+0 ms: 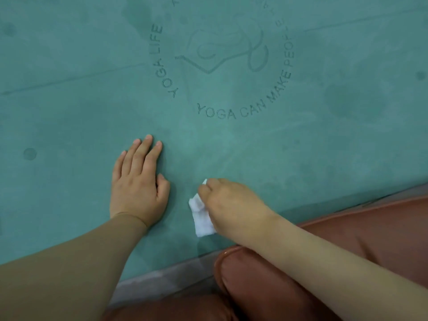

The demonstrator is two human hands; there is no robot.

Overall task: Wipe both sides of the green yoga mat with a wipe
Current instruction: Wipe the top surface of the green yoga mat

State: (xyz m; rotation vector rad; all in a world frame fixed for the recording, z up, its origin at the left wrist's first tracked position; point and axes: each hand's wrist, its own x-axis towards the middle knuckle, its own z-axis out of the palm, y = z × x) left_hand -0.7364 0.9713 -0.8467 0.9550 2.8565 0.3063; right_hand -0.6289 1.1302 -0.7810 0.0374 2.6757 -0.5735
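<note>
1. The green yoga mat point(231, 147) lies flat and fills most of the view, with a circular printed logo point(222, 59) reading "YOGA LIFE" and "YOGA CAN MAKE PEOPLE".
2. The left hand point(139, 184) rests palm down on the mat, fingers straight and together.
3. The right hand point(229, 205), fingers curled, grips a crumpled white wipe point(201, 216) against the mat near its front edge.
4. Reddish-brown trousers point(370, 228) show beside that edge.

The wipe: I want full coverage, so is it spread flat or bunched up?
Bunched up. The wipe shows as a crumpled wad gripped in the right hand, pressed on the yoga mat.
</note>
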